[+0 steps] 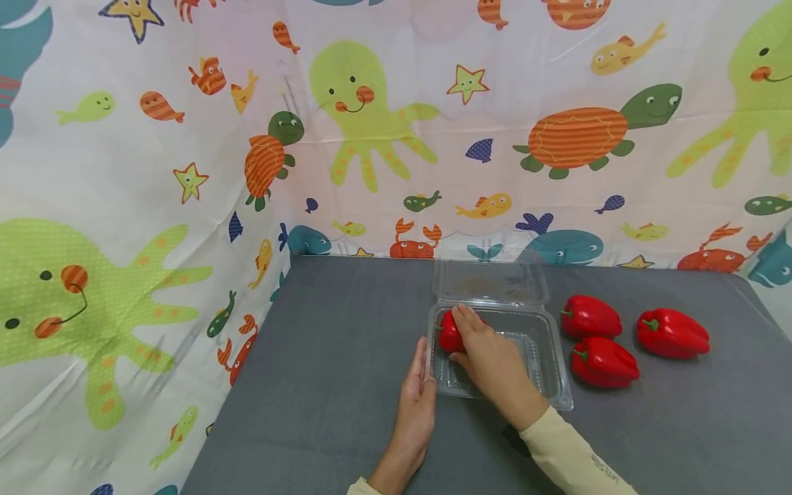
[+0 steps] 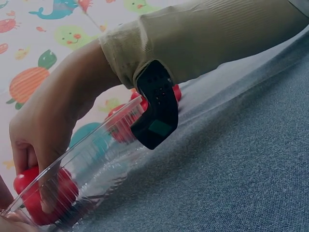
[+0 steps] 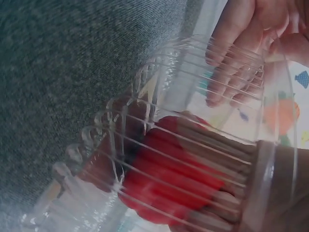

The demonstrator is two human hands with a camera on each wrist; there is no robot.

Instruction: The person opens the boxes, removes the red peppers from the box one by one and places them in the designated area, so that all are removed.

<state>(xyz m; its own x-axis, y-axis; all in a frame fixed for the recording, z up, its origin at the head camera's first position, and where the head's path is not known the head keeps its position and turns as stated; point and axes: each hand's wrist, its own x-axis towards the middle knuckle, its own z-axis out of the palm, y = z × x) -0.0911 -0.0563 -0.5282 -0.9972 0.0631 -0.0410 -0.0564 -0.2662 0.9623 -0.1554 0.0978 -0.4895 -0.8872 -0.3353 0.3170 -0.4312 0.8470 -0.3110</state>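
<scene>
A clear plastic clamshell container [image 1: 562,375] lies on the table with its lid [image 1: 489,283] folded back toward the wall. My right hand [image 1: 496,364] reaches into the left end of the tray and grips a red bell pepper [image 1: 449,337], fingers over its top and thumb at the near side. Through the clear wall in the right wrist view, the pepper [image 3: 161,174] shows between the fingers. My left hand [image 1: 416,407], fingers extended, rests against the container's left outer side. In the left wrist view the right hand [image 2: 46,118] comes down onto the pepper.
To the container's right lie three more red bell peppers: one at the back [image 1: 590,317], one nearer [image 1: 605,362] and one farther right [image 1: 673,333]. Grey cloth covers the table [image 1: 334,385]. A sea-animal printed curtain [image 1: 383,220] hangs behind and at left.
</scene>
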